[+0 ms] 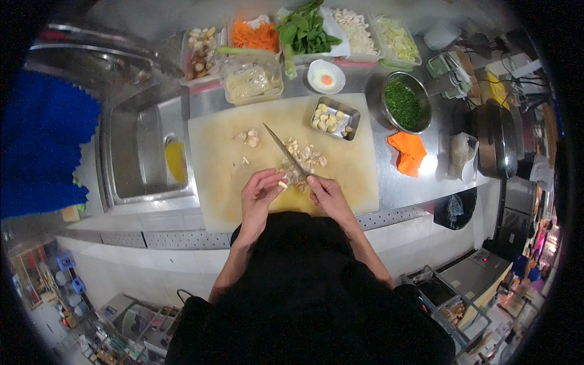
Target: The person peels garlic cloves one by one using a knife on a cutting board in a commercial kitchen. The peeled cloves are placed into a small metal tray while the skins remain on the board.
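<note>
My left hand (261,197) holds a garlic clove (283,185) between thumb and fingers, over the lower part of a large white cutting board (219,182). In my right hand (327,195) is a kitchen knife (286,151), its blade pointing up and to the left over a pile of garlic skins (312,157). Unpeeled garlic cloves (250,138) lie together at the board's upper left, with a few scraps below them. A small metal tray (351,119) on the board's upper right contains several peeled garlic cloves (329,121).
Left of the board is a sink (139,155) with a yellow object (175,162). Behind stand tubs of mushrooms (199,57), shredded carrot (255,36) and leafy greens (303,34), plus an egg in a white dish (337,84). To the right are a bowl of chopped greens (404,105) and an orange cloth (407,153).
</note>
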Motion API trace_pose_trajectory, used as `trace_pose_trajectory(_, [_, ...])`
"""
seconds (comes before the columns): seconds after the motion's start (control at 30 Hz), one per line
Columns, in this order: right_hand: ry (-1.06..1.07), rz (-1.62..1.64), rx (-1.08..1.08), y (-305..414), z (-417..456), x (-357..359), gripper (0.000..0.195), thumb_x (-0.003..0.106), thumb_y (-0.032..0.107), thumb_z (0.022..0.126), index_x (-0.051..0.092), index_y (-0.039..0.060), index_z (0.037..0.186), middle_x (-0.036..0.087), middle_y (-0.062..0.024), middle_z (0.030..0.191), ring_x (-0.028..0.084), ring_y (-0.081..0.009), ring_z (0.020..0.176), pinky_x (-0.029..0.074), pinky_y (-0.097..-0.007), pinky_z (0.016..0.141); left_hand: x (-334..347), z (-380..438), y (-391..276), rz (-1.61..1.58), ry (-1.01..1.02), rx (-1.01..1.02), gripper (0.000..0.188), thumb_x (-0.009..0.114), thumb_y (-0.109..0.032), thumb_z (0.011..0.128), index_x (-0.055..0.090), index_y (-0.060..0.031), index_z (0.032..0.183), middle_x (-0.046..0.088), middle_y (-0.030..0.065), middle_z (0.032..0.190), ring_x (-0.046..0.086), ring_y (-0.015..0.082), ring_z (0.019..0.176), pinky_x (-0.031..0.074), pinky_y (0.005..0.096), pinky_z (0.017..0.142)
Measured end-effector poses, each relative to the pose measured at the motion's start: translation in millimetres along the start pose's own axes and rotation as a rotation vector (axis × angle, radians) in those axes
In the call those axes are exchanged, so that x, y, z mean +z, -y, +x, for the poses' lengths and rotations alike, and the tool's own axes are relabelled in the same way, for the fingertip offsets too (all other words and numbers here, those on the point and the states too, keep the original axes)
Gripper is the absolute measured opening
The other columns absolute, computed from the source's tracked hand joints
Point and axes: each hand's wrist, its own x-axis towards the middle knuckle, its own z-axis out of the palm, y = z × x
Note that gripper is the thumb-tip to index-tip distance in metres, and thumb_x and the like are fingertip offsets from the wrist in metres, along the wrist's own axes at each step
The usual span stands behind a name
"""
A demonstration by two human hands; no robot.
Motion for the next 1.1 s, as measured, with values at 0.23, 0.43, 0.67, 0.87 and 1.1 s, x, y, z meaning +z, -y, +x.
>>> trace_pose_trajectory(0.23, [0.138,-0.076,0.177,6.0,4.3,3.9,0.049,0.064,0.05,0.098,0.061,0.0029,0.087,0.047,0.0022,0.059,0.045,-0.0086,0.052,0.036,-0.0269,0.048,61.5,68.2,-40.9,0.397,0.13,0.365,0.018,0.071,-0.003,0.092,0.067,0.0002,0.108,0.073,0.0102,0.108,0.069,0.0172,0.098,0.054,0.0297,0.088])
trace_pose_trajectory(0.43, [0.173,0.216,0.33,3.3,5.5,-8.2,0.027,0.069,0.028,0.097,0.056,0.0086,0.083,0.041,0.0071,0.061,0.034,-0.0051,0.047,0.025,-0.0262,0.043,114.2,178.3,-10.3,1.142,0.251,0.604,0.02,0.071,-0.007,0.086,0.07,-0.0037,0.106,0.072,0.0142,0.102,0.068,0.0319,0.094,0.054,0.0398,0.086])
trace_pose_trajectory(0.67, [0.181,0.517,0.414,1.6,14.3,-35.1,0.025,0.06,0.01,0.098,0.047,0.0115,0.077,0.037,0.0077,0.057,0.031,-0.0033,0.042,0.023,-0.0232,0.04,66.1,113.1,-53.7,0.932,0.177,0.669,0.019,0.067,-0.007,0.088,0.074,-0.0067,0.105,0.071,0.0128,0.109,0.064,0.0307,0.105,0.053,0.0423,0.086])
trace_pose_trajectory(0.87, [0.358,0.723,0.414,6.2,20.1,-39.1,0.024,0.052,0.008,0.101,0.048,0.0114,0.077,0.038,0.0079,0.053,0.032,-0.0038,0.038,0.026,-0.0223,0.038,12.5,26.0,15.5,1.059,0.194,0.797,0.029,0.067,-0.005,0.084,0.072,-0.0058,0.113,0.069,0.0086,0.114,0.06,0.0293,0.113,0.051,0.04,0.098])
trace_pose_trajectory(1.1, [0.369,0.899,0.443,0.1,16.1,-42.6,0.02,0.048,0.008,0.102,0.051,0.0095,0.082,0.039,0.009,0.053,0.032,-0.0031,0.038,0.029,-0.0218,0.039,4.0,27.2,48.9,1.352,0.097,0.784,0.04,0.067,-0.006,0.084,0.067,-0.0047,0.124,0.066,0.0089,0.121,0.055,0.0303,0.122,0.043,0.0434,0.108])
